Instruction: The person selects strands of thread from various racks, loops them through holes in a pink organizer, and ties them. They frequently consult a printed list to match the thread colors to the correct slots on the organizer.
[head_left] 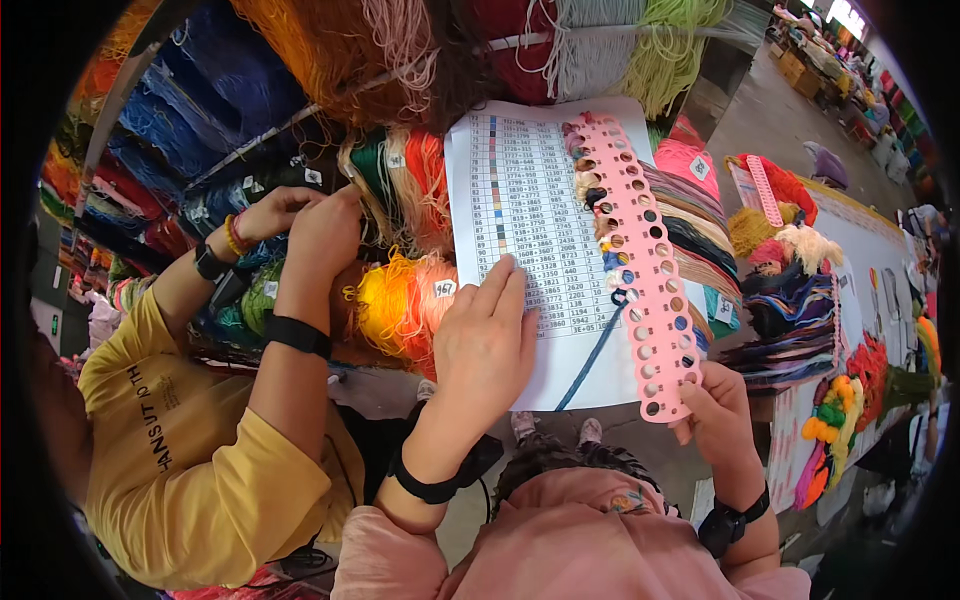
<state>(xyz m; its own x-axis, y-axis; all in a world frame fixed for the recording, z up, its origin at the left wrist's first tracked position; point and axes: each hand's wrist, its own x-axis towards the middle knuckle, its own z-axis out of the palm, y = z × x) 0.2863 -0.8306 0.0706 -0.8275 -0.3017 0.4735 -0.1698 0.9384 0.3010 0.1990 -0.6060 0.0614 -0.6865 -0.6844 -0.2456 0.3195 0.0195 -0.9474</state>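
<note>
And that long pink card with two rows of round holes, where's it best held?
Probably at the lower right corner, pinched from the right, as the right hand does: the flat pink card has a bare edge there, while small bundles of coloured thread line its upper left edge.

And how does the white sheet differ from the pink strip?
The white sheet is broad, the pink strip narrow and scalloped. The white sheet bears a printed table, the pink strip rows of holes. Each has a hand on it: left hand on the white sheet, right hand gripping the pink strip.
</note>
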